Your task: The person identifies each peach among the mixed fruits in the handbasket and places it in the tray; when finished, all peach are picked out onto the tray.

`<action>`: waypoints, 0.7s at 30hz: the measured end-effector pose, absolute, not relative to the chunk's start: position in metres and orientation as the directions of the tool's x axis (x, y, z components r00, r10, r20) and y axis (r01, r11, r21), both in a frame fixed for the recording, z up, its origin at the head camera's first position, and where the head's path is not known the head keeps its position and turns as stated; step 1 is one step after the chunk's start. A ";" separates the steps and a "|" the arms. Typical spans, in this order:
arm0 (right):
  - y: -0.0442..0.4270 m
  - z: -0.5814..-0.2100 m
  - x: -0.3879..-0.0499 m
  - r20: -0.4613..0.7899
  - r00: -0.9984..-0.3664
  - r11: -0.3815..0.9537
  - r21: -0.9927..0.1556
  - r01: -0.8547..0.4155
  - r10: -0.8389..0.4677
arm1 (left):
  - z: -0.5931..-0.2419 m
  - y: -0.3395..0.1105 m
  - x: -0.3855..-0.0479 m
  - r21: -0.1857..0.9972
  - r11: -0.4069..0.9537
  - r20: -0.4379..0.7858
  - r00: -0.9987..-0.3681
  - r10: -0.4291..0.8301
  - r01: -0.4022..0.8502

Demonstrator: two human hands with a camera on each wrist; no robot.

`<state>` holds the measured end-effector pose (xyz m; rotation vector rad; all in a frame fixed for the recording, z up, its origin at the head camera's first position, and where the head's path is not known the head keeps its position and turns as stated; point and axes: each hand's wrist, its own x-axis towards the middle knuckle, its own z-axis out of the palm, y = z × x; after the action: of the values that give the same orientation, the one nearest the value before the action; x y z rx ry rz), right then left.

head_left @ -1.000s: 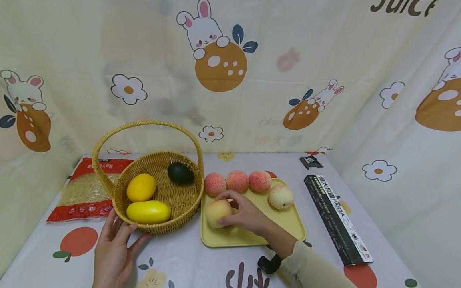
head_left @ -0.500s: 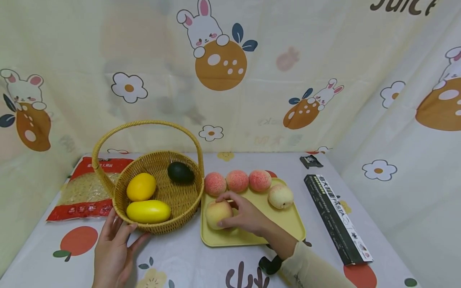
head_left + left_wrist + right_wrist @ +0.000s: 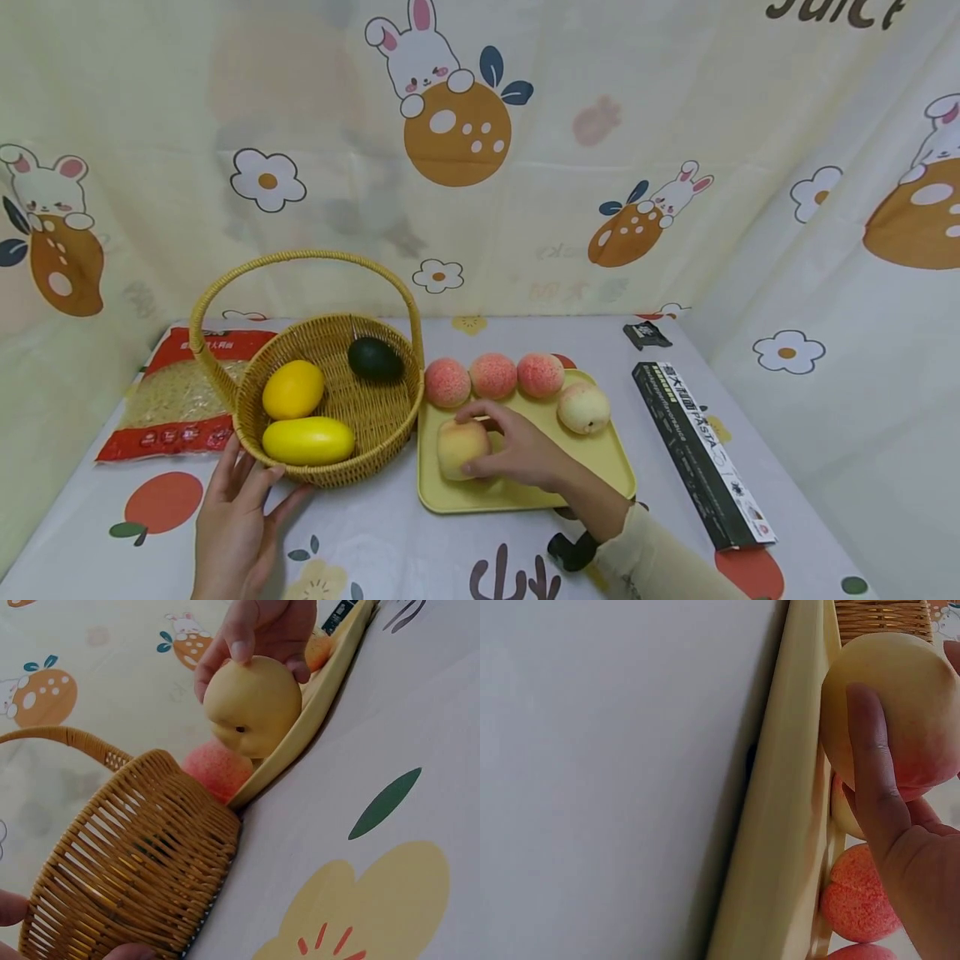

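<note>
My right hand [image 3: 517,450] grips a pale yellow peach [image 3: 461,450] over the left part of a yellow tray [image 3: 525,502]. In the right wrist view the thumb [image 3: 874,750] lies across the peach's side. Another pale peach [image 3: 584,408] sits at the tray's right. Three pink-red peaches [image 3: 493,376] line the tray's far edge. My left hand [image 3: 238,517] touches the near left side of a wicker basket [image 3: 375,454], fingers spread and fairly straight. Inside the basket lie a lemon-yellow round fruit [image 3: 293,390], a long yellow fruit [image 3: 308,441] and a dark green avocado-like fruit [image 3: 375,359].
Behind the basket at the left lies a red-edged clear bag [image 3: 172,392] of pale dry food. A long black pasta box [image 3: 701,454] lies right of the tray, with a small black packet [image 3: 647,336] beyond it. A patterned curtain [image 3: 322,200] rises behind the table.
My right hand and the pale yellow peach have shifted slightly to the right over the tray. The left hand and the basket have stayed in place.
</note>
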<state>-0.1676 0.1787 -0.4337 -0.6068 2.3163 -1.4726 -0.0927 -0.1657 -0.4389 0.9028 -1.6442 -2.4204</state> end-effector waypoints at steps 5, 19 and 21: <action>0.184 -0.433 -0.166 -0.044 -0.857 0.403 -0.894 -0.195 -0.513 | -0.439 -0.165 -0.093 0.869 -0.421 -0.428 -0.820 -0.380 -0.259; 0.202 -0.432 -0.160 -0.057 -0.870 0.336 -0.933 -0.127 -0.489 | -0.439 -0.166 -0.093 0.869 -0.422 -0.426 -0.824 -0.374 -0.258; 0.205 -0.431 -0.158 -0.086 -0.875 0.304 -0.950 -0.072 -0.476 | -0.439 -0.166 -0.093 0.867 -0.424 -0.431 -0.821 -0.374 -0.262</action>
<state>-0.1578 0.2053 -0.4314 -0.4921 2.2263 -1.5935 -0.0931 -0.1661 -0.4390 0.9121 -1.6453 -2.4263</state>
